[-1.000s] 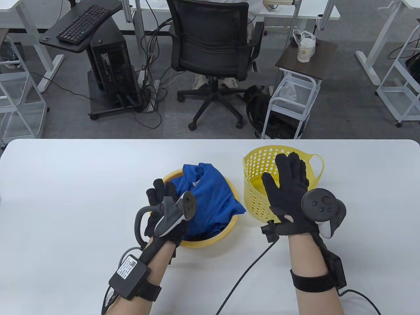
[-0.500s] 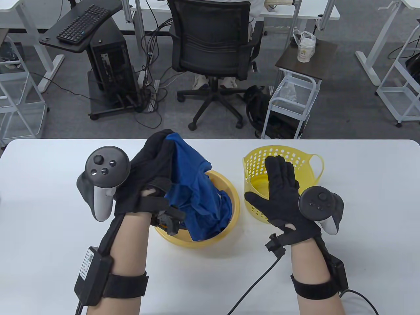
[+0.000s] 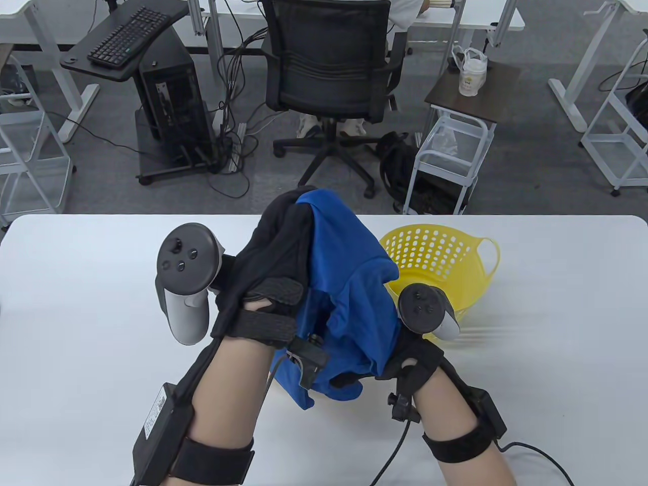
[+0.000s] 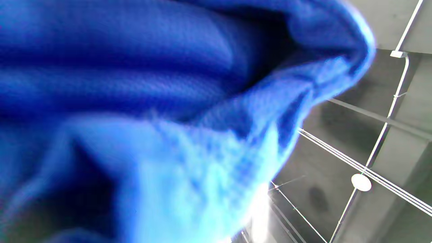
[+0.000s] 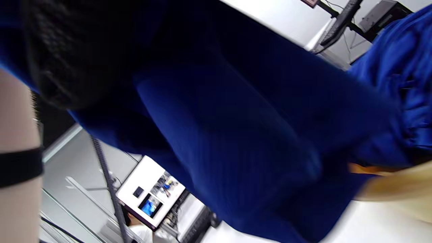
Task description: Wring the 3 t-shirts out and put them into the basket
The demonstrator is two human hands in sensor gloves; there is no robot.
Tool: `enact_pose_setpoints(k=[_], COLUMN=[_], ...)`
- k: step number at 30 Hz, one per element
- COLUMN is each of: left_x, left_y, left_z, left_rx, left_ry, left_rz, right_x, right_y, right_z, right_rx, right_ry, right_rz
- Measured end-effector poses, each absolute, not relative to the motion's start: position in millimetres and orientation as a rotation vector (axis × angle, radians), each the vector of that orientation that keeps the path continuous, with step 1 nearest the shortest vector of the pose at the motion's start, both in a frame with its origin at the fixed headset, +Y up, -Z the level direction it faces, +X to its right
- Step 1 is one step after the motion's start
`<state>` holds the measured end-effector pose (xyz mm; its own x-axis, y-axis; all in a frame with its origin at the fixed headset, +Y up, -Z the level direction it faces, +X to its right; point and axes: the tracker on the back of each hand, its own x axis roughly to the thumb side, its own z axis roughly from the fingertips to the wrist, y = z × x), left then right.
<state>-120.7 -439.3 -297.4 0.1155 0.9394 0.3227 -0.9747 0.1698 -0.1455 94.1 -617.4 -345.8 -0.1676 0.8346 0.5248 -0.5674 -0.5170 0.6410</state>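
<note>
My left hand [image 3: 276,253] is raised above the table and grips the top of a blue t-shirt [image 3: 354,293], which hangs down from it. My right hand [image 3: 412,357] holds the shirt's lower part, with its dark fingers [image 3: 347,382] curled under the cloth. The yellow perforated basket [image 3: 450,258] stands just behind and to the right of the shirt. Blue cloth [image 4: 152,101] fills the left wrist view. In the right wrist view the blue cloth [image 5: 253,135] hangs close, with a yellow rim [image 5: 395,189] at the right. The shirt and hands hide the yellow basin.
A black cable [image 3: 395,450] runs from my right wrist across the white table [image 3: 557,379]. Beyond the table's far edge stand an office chair [image 3: 329,66] and a small white cart [image 3: 450,152].
My left hand has lifted the blue shirt up out of the basin and moved right. My right hand has left the basket, swung left and taken hold of the shirt's lower part.
</note>
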Motion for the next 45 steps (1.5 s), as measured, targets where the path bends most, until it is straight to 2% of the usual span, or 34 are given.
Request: enact_pose_setpoints(k=[1, 3, 4, 7, 11, 13, 16, 19, 21, 23, 25, 28, 30, 34, 38, 41, 45], left_x=[-122.8, -136.2, -142.2, -175.8, -224.7, -246.3, -270.4, -275.8, -267.6, -246.4, -212.9, -141.0, -101.0, -56.1, -42.6, -48.6, -90.1], left_y=[-440.6, -443.5, -444.2, -447.9, -458.2, -468.1, -487.6, -511.1, -522.3, -530.9, -538.6, -554.0, -565.5, -594.4, -626.1, -645.3, -638.7], left_z=[-298.7, -302.1, -302.7, -302.0, -293.1, -290.9, -291.7, -295.8, -301.8, -307.4, -310.4, -301.6, -292.3, -287.1, -299.0, -317.8, -338.6], left_rx=[0.126, 0.182, 0.199, 0.273, 0.386, 0.433, 0.394, 0.32, 0.292, 0.193, 0.06, -0.159, -0.225, -0.161, -0.13, -0.107, -0.151], left_ry=[-0.367, -0.312, -0.295, -0.189, -0.016, 0.085, 0.192, 0.257, 0.214, 0.099, -0.061, -0.311, -0.417, -0.457, -0.363, -0.302, -0.239], left_rz=[1.409, 1.396, 1.394, 1.404, 1.343, 1.295, 1.216, 1.136, 1.081, 1.019, 0.927, 0.679, 0.545, 0.503, 0.476, 0.626, 0.996], right_x=[95.3, 106.7, 112.1, 139.5, 187.1, 206.2, 222.1, 224.4, 221.3, 214.5, 205.4, 188.8, 180.3, 174.7, 185.9, 200.3, 231.1], right_y=[-616.4, -614.4, -613.6, -610.4, -603.7, -599.9, -593.0, -585.9, -582.6, -578.1, -573.5, -563.1, -556.3, -542.8, -532.0, -526.9, -528.2], right_z=[-345.6, -348.3, -350.3, -356.3, -359.1, -357.5, -352.7, -343.5, -338.0, -332.0, -325.4, -311.6, -300.2, -278.6, -263.8, -258.5, -266.8], right_rx=[1.073, 0.96, 0.889, 0.736, 0.451, 0.377, 0.372, 0.361, 0.353, 0.398, 0.453, 0.554, 0.615, 0.723, 0.763, 0.776, 0.704], right_ry=[0.342, 0.009, -0.056, 0.009, -0.201, -0.253, -0.231, -0.204, -0.144, -0.058, -0.009, 0.039, 0.089, 0.135, 0.053, 0.012, -0.136], right_rz=[1.864, 1.811, 1.787, 1.725, 1.495, 1.438, 1.464, 1.318, 1.22, 1.173, 1.178, 1.118, 1.048, 0.881, 0.839, 0.797, 0.779])
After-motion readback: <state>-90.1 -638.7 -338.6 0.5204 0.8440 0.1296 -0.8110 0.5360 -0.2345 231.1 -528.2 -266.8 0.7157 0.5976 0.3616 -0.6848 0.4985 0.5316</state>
